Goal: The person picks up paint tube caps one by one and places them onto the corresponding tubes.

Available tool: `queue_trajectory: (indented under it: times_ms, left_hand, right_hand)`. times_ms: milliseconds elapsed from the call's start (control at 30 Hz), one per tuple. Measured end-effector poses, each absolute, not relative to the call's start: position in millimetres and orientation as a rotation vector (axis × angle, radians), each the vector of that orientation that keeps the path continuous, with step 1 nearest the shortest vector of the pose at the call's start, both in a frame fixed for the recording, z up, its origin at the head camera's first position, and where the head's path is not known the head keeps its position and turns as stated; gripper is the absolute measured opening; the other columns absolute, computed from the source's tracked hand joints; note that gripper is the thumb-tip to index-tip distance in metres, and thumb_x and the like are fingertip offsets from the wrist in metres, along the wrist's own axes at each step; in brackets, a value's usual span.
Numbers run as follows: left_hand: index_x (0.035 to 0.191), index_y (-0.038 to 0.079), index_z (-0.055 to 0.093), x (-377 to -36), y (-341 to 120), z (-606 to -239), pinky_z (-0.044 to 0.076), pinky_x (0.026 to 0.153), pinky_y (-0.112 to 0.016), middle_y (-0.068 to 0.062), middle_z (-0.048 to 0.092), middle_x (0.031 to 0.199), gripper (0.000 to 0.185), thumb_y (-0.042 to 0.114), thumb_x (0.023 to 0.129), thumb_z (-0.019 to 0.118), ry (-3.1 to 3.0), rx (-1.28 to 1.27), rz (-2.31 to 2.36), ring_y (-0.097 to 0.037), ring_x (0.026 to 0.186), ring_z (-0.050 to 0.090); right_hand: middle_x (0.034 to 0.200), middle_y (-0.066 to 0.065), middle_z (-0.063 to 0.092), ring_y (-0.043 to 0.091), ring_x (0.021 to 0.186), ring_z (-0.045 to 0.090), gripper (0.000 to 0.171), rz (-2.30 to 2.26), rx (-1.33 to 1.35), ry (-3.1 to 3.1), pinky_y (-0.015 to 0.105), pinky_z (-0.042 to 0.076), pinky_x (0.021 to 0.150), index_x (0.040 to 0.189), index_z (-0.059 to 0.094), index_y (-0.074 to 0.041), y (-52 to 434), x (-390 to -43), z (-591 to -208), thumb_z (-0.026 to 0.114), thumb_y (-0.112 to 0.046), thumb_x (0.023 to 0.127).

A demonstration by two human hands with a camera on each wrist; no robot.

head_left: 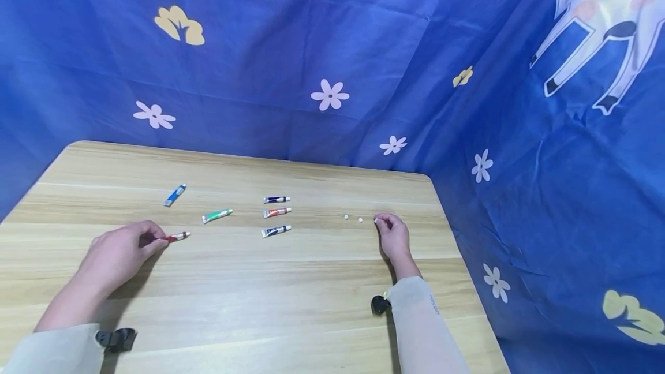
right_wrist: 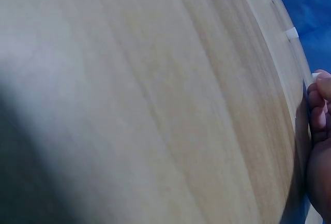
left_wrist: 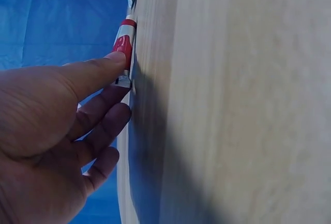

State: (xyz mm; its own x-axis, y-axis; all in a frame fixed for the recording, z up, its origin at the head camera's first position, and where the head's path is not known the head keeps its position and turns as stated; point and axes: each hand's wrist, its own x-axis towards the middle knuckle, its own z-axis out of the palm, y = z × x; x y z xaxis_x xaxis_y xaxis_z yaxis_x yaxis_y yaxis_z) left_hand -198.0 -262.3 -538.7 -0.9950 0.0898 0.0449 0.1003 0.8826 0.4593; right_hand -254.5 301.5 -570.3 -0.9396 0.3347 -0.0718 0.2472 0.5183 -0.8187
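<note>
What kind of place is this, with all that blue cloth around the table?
Probably a makeshift craft corner: a wooden table screened by a blue flower-print cloth, with small paint tubes laid out. The left hand holds a red tube.

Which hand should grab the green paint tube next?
Probably the left hand. It lies much nearer the green tube, though it already pinches the red tube. The right hand sits far across the table, pinching a small white cap.

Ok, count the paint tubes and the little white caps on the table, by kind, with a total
Paint tubes: 6, counting the red tube that the left hand pinches.
White caps: 3, counting the cap at the right hand fingertips.
Total: 9.
</note>
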Motion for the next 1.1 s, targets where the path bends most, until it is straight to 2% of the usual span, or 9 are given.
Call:
queue_trajectory:
  times_ms: [100,233,400,667,833,1000,1100]
  left_hand:
    - [0.093,0.017,0.074,-197,-262,-539,0.045,0.067,-0.047,-0.002,0.077,0.082,0.009,0.02,0.097,0.081,-3.003,-0.157,-0.739,-0.021,0.073,0.066]
    - [0.094,0.015,0.073,-195,-262,-538,0.044,0.064,-0.04,0.001,0.076,0.081,0.01,0.02,0.098,0.081,-3.006,-0.144,-0.774,-0.017,0.073,0.065]
    - [0.097,0.013,0.073,-191,-265,-536,0.045,0.064,-0.042,-0.001,0.076,0.082,0.013,0.025,0.101,0.078,-3.007,-0.125,-0.788,-0.018,0.073,0.064]
    - [0.098,0.012,0.072,-182,-259,-538,0.05,0.065,-0.053,-0.008,0.08,0.085,0.013,0.022,0.099,0.079,-2.929,-0.127,-0.808,-0.032,0.076,0.074]
    - [0.099,0.01,0.071,-179,-249,-539,0.053,0.067,-0.052,-0.008,0.081,0.087,0.011,0.018,0.098,0.079,-2.877,-0.121,-0.834,-0.033,0.078,0.075]
    - [0.105,0.009,0.071,-174,-241,-540,0.052,0.073,-0.052,-0.011,0.081,0.094,0.014,0.022,0.102,0.075,-2.872,-0.041,-0.912,-0.042,0.091,0.077]
    - [0.11,0.008,0.071,-172,-238,-542,0.051,0.075,-0.049,-0.013,0.081,0.099,0.017,0.025,0.105,0.072,-2.857,0.011,-0.975,-0.042,0.094,0.075]
  right_hand:
    - [0.124,0.011,0.071,0.027,0.114,0.065,0.017,1.422,-0.523,-2.65,0.044,0.054,0.104,0.121,0.077,-0.012,302,-254,-570,0.067,-0.016,0.108]
    - [0.122,0.011,0.071,0.026,0.112,0.065,0.017,1.428,-0.533,-2.644,0.041,0.055,0.101,0.12,0.077,-0.012,302,-254,-572,0.068,-0.017,0.107]
    - [0.116,0.009,0.072,0.023,0.107,0.064,0.016,1.441,-0.53,-2.623,0.033,0.054,0.093,0.118,0.077,-0.011,301,-253,-574,0.069,-0.017,0.107]
    - [0.109,0.008,0.075,0.018,0.099,0.064,0.015,1.481,-0.533,-2.57,0.026,0.051,0.085,0.116,0.078,-0.01,300,-250,-574,0.07,-0.018,0.106]
    - [0.108,0.009,0.078,0.012,0.096,0.069,0.016,1.627,-0.545,-2.455,0.019,0.056,0.085,0.117,0.075,-0.005,305,-250,-575,0.068,-0.017,0.108]
    - [0.113,0.014,0.078,0.01,0.095,0.071,0.019,1.801,-0.556,-2.346,0.017,0.06,0.085,0.122,0.071,-0.001,308,-251,-572,0.064,-0.014,0.11]
    - [0.115,0.015,0.078,0.009,0.093,0.071,0.022,1.855,-0.569,-2.308,0.017,0.06,0.085,0.126,0.07,0.002,308,-250,-570,0.063,-0.013,0.11]
